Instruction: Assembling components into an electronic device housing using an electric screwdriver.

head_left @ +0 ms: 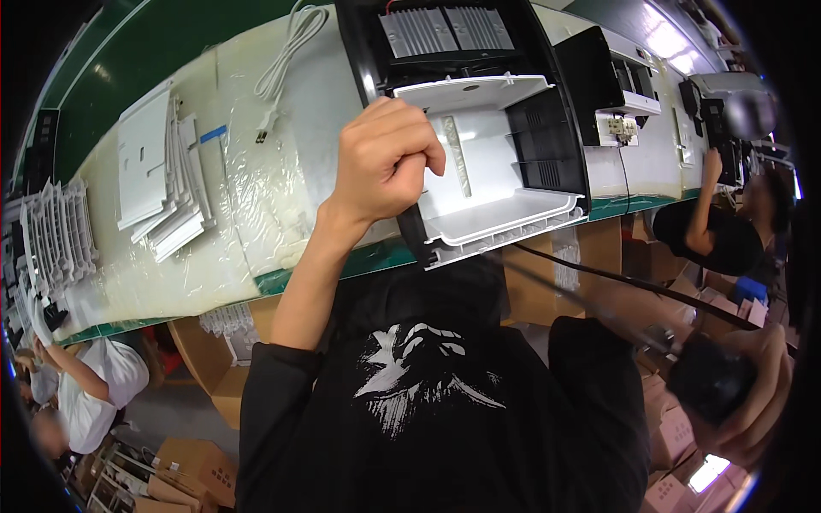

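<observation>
At twelve o'clock I see the white liner (487, 158) already inside the black housing (539, 145), its face uncovered; the right hand (759, 395) clenches a dark tool (705, 376) at four, the left hand (386, 158) curls, hold unclear.

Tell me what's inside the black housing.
The black housing holds a white liner with a pale strip and, near the picture's top, finned metal blocks. The left hand hides part of the liner.

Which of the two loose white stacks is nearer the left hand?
The fanned stack of flat white panels; it lies between the left hand and the row of ribbed white parts, which sits farther left.
</observation>
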Demonstrator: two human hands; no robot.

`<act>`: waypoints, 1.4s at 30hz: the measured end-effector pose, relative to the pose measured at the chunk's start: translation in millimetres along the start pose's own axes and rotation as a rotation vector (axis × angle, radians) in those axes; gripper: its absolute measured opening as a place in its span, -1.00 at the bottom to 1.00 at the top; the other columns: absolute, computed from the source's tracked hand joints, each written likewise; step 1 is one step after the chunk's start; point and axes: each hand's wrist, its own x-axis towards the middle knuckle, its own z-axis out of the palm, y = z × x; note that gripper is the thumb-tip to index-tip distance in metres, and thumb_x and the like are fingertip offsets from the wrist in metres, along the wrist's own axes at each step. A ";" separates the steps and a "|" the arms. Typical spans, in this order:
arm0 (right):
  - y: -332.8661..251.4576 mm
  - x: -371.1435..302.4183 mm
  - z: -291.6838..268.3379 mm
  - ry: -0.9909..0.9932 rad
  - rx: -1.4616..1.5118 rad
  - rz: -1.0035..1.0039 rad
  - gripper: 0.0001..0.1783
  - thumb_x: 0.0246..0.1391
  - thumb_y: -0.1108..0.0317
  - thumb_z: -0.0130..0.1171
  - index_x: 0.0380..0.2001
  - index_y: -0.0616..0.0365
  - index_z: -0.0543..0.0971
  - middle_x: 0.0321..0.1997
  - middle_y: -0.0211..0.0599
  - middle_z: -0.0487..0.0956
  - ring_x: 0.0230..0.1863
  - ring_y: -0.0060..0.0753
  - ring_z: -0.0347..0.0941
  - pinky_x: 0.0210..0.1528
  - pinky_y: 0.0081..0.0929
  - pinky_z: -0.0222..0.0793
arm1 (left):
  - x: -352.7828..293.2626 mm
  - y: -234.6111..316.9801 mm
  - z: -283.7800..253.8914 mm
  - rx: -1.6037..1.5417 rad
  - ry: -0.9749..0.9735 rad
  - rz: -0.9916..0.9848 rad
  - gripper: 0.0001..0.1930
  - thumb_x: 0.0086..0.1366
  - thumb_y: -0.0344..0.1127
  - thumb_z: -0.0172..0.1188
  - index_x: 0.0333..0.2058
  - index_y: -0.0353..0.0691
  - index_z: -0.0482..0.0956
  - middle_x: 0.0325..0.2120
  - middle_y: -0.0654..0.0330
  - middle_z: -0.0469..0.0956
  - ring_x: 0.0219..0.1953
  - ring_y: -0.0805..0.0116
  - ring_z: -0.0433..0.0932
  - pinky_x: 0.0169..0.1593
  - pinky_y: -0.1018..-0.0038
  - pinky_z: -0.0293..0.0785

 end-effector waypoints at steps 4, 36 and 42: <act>-1.5 -30.7 0.0 0.054 0.128 -0.054 -0.81 -0.01 0.29 0.09 -0.43 0.10 0.31 -0.67 -0.41 0.40 -0.75 -0.62 0.30 -0.68 -0.74 0.25 | -1.9 1.4 0.6 -0.006 0.009 -0.012 -0.81 -0.32 -0.65 -0.11 -0.76 -0.23 0.46 -0.74 0.24 0.40 -0.64 0.36 0.32 -0.49 0.50 0.19; 112.6 -72.8 37.8 0.105 -0.291 0.365 -0.92 -0.12 0.46 0.15 -0.62 0.20 0.51 -0.66 -0.22 0.54 -0.60 -0.31 0.53 -0.73 -0.71 0.00 | -8.3 -7.8 7.3 -0.095 0.138 0.033 -0.78 -0.39 -0.62 -0.07 -0.76 -0.16 0.49 -0.74 0.30 0.41 -0.64 0.39 0.34 -0.50 0.53 0.20; 109.9 -70.4 22.9 -0.204 -0.326 0.416 -0.94 -0.22 0.54 0.21 -0.56 0.22 0.54 -0.64 -0.21 0.54 -0.59 -0.27 0.54 -0.74 -0.69 0.14 | -7.7 -7.1 5.5 -0.095 0.131 0.038 -0.78 -0.39 -0.62 -0.07 -0.75 -0.20 0.51 -0.74 0.27 0.42 -0.65 0.39 0.33 -0.49 0.53 0.20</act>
